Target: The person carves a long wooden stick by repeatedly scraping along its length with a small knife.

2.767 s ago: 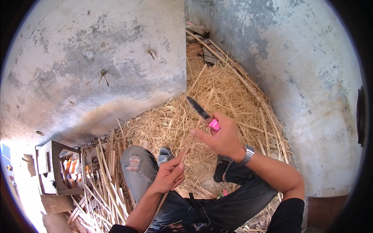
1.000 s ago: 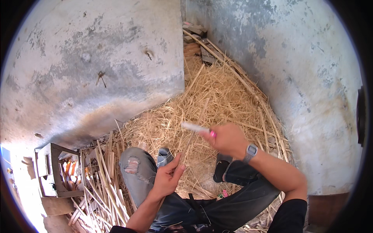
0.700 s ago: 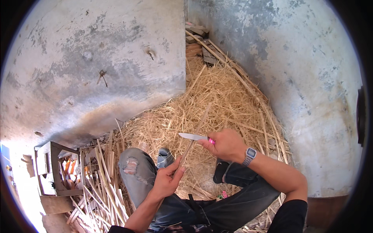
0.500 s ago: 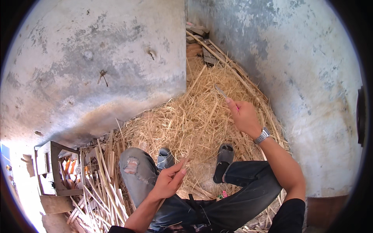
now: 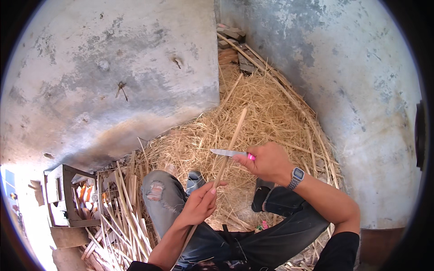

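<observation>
left hand point(image 5: 199, 205): curled around the lower part of a long thin cane stick point(image 5: 229, 148), fingers pinching it just above our knee, stick slanting up and away over the straw; right hand point(image 5: 267, 161): closed on the pink handle of a small knife point(image 5: 231, 153), blade level and pointing left, its edge lying against the stick about midway up; wristwatch point(image 5: 296, 176) on that wrist; change noted: half a second ago our right hand was flung out over the straw with the knife well clear of the stick, now it is back with blade touching the cane, which we read as the end of one paring stroke and the start of another; against the earliest frame, the blade then pointed up and away, now it lies flat; left hand's hold unchanged; surroundings: straw heap point(image 5: 271, 113) on the floor, pale concrete walls point(image 5: 113, 77), cut canes point(image 5: 122, 212) piled beside our left leg, torn jeans point(image 5: 158, 194).
</observation>
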Motion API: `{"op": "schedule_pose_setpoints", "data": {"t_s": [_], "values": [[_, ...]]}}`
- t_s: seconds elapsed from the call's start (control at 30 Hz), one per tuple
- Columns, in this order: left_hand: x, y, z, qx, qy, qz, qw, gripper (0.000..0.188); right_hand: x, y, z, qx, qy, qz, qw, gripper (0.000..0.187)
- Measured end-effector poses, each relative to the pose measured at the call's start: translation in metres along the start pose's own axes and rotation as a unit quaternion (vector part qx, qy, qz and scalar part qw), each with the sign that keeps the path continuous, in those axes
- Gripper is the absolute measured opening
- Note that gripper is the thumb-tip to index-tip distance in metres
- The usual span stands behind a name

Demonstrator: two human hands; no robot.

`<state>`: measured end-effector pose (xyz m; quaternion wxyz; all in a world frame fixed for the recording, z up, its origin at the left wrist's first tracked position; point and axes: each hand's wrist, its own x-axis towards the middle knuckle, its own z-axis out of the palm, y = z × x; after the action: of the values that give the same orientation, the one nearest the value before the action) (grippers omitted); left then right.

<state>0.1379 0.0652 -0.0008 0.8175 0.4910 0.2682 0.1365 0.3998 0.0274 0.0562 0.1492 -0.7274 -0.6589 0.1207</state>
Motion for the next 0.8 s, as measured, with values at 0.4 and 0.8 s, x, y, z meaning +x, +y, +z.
{"op": "schedule_pose_setpoints", "data": {"t_s": [0.4, 0.8], "values": [[-0.006, -0.004, 0.004, -0.008, -0.021, 0.001, 1.000, 0.042, 0.012, 0.032, -0.028, -0.049, 0.125, 0.077, 0.988, 0.069], [-0.018, -0.002, -0.003, -0.044, -0.065, -0.046, 0.996, 0.045, 0.021, 0.065, -0.026, -0.028, 0.141, 0.123, 0.982, 0.070]]}}
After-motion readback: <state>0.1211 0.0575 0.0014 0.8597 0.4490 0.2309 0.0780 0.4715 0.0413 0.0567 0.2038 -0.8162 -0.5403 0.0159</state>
